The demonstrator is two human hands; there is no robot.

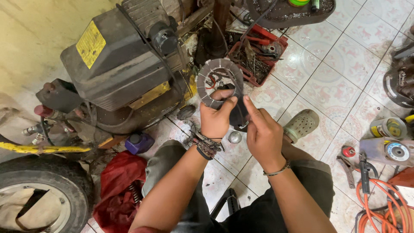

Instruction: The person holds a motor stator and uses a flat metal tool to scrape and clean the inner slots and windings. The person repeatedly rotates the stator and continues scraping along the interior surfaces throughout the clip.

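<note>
My left hand [217, 116] holds up a grey metal ring with slotted segments [206, 80], gripping its lower edge between thumb and fingers. My right hand [262, 131] is just right of it, index finger raised and touching a dark part [240, 118] behind the ring's lower edge. Whether the right hand grips that part is unclear. Both wrists wear bracelets. Below the hands are my knees in dark trousers.
A black and yellow machine [125, 60] stands at the left beside a tyre [39, 190] and a red cloth [118, 190]. A red tray of tools [276, 43] lies behind. A grey clog [302, 125], orange cable [384, 203] and grinder discs [396, 151] lie right.
</note>
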